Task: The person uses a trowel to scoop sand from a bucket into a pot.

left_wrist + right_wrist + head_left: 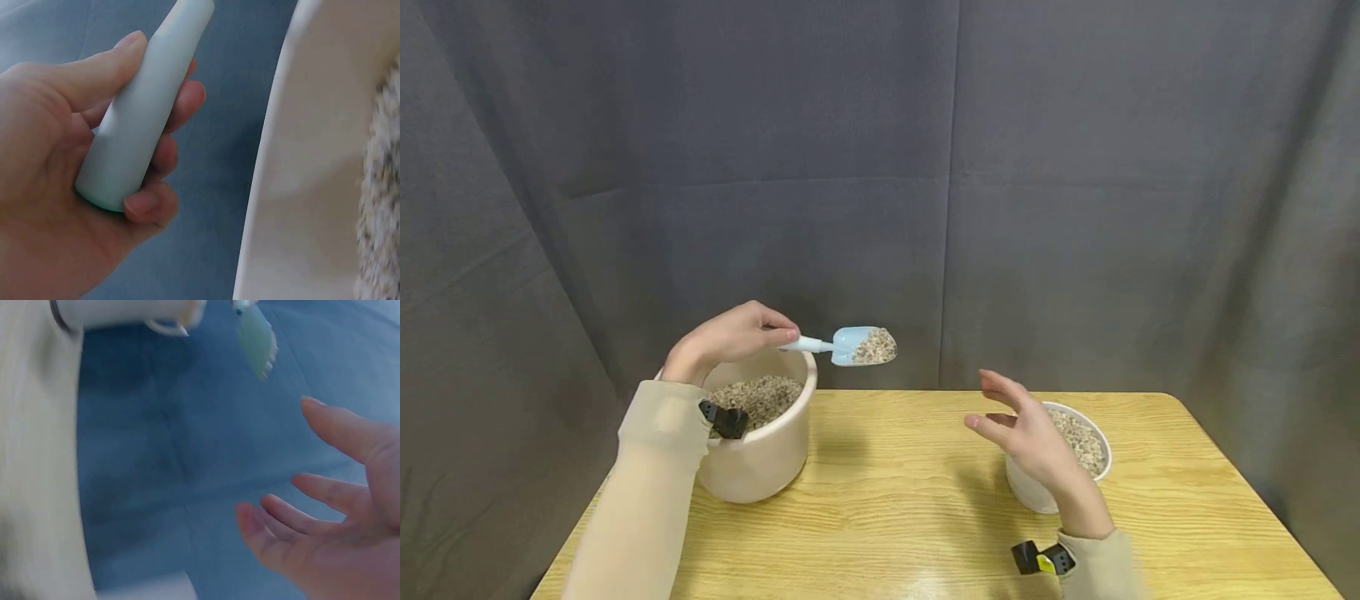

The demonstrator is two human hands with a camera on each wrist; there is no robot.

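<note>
2 pots [760, 454] sit on a wooden table [910, 500] (grey curtain [925, 167] behind), left grip [726, 337] clutching a scoop [850, 345], right grip [1030, 437] slack-fingered.

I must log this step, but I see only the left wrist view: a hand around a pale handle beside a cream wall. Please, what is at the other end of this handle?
Observer: A light blue scoop, held by the left hand, is loaded with gravel.
Operator: Where is the scoop now?
Observer: In the air, just past the rim of the big cream pot, on the side toward the small white pot.
Operator: What is the right hand doing?
Observer: The right hand is open, fingers relaxed, holding nothing, in front of the small white pot.
Operator: Is the small pot empty?
Observer: No, gravel shows inside it.
</note>
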